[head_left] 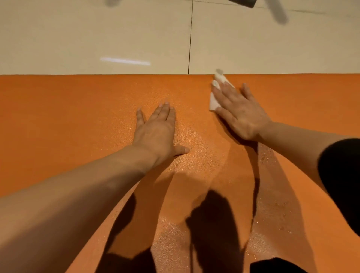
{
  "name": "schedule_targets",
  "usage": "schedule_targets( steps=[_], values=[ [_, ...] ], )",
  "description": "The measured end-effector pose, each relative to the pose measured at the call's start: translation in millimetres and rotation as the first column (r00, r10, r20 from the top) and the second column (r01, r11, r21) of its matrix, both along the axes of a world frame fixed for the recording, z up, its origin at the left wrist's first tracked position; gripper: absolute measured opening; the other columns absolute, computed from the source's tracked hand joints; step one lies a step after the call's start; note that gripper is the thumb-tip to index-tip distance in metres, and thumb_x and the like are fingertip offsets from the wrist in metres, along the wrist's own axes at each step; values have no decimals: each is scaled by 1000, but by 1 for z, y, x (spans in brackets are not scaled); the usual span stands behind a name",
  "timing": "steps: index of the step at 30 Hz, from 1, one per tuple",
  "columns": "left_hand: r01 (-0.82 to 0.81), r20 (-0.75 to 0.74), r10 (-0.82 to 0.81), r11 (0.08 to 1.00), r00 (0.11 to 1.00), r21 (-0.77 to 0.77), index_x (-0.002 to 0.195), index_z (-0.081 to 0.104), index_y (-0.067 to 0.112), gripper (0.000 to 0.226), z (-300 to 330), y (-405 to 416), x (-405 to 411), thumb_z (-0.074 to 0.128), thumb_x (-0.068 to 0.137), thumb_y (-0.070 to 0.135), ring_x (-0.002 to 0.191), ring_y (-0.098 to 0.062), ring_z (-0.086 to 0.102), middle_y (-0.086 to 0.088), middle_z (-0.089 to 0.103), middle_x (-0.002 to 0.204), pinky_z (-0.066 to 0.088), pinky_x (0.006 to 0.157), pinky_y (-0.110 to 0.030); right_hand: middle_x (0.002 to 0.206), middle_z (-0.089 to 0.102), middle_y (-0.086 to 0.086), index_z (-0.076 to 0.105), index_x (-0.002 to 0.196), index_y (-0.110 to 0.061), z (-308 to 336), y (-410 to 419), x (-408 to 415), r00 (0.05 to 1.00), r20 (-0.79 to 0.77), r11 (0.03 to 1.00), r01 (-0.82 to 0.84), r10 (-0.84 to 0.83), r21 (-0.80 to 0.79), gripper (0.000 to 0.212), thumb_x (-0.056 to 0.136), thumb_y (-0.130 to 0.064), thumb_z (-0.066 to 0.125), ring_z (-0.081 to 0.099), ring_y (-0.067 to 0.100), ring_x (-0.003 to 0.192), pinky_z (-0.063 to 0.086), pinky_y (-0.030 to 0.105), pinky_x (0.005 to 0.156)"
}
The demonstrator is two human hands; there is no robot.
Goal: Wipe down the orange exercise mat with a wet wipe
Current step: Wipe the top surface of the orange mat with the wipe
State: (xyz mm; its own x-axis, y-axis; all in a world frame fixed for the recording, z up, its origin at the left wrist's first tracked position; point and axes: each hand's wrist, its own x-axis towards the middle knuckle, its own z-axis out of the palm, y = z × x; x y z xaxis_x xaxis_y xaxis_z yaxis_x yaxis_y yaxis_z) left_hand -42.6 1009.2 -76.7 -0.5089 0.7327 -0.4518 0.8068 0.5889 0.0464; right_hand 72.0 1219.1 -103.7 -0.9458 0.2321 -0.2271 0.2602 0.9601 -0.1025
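The orange exercise mat [78, 117] fills the lower two thirds of the view, with its far edge running straight across. My right hand [239, 113] lies flat with straight fingers on a white wet wipe [214, 101], pressing it to the mat close to the far edge, right of centre. The wipe shows beside and beyond my fingers. My left hand [157, 132] rests flat on the mat in the middle, fingers straight and spread, holding nothing. A damp sheen marks the mat between and below my hands.
Beige floor tiles [97, 35] with a dark grout line [190, 39] lie beyond the mat. A dark object [243, 2] sits at the top edge on the right. Dark clothing [342, 175] shows at the right and bottom.
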Motion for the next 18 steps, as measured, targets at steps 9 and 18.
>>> schedule_targets(
  steps=[9,18],
  values=[
    [-64,-23,64,998,998,-5,154,-4,14,108,5,-21,20,51,81,72,149,-20,-5,-4,-9,162,-4,117,-55,160,-18,1,-8,154,-21,0,-62,-38,986,32,986,-159,161,-55,71,92,-52,4,-15,14,148,-17,40,118],
    [-35,-58,29,993,998,-109,154,-3,12,109,12,-42,31,52,81,72,149,-21,-7,-5,-7,162,-5,114,-62,159,-22,1,-18,151,-24,9,-50,20,986,135,995,-97,93,17,76,87,-63,-8,-21,12,146,-20,36,116]
  ],
)
